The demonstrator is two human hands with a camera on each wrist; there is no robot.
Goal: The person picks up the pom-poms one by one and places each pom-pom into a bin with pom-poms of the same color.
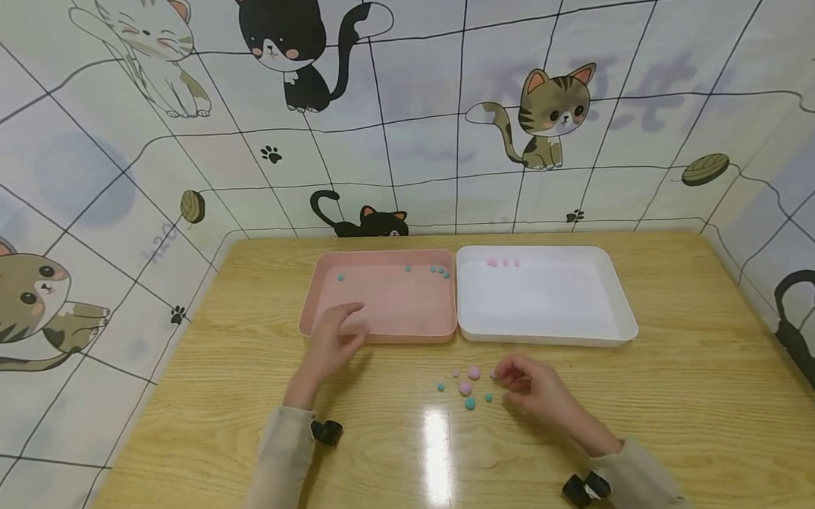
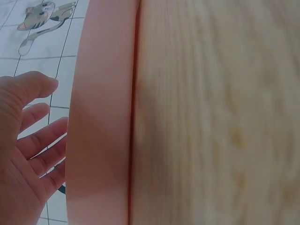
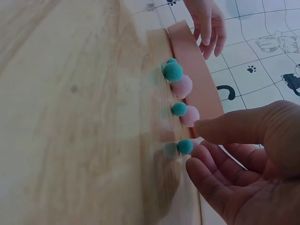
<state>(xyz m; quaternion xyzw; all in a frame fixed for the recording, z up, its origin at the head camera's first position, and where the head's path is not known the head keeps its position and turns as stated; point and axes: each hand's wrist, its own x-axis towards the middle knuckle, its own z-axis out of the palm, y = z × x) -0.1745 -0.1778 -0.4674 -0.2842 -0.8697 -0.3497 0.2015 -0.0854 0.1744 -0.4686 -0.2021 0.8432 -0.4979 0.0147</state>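
Over the front left part of the pink tray (image 1: 397, 338), the left hand (image 1: 328, 343) hovers with relaxed, spread fingers and holds nothing. The right hand (image 1: 539, 389) reaches low over the table beside a loose group of pom-poms. Its thumb and fingers stand apart around a small pink pom-pom (image 1: 492, 374), which does not appear pinched. Larger pink pom-poms (image 1: 474, 373) and teal pom-poms (image 1: 470, 403) lie close by. Seen from the right wrist, a teal pom-pom (image 3: 185, 146) sits just beyond the fingertips, partly covering a pink one.
Several teal pom-poms (image 1: 441, 270) lie inside the pink tray, mostly along its back. The adjoining white tray (image 1: 554, 338) holds several pink pom-poms (image 1: 503, 262) near its back edge. Both trays stand on a wooden table (image 1: 383, 476) before a cat-patterned backdrop (image 1: 430, 155).
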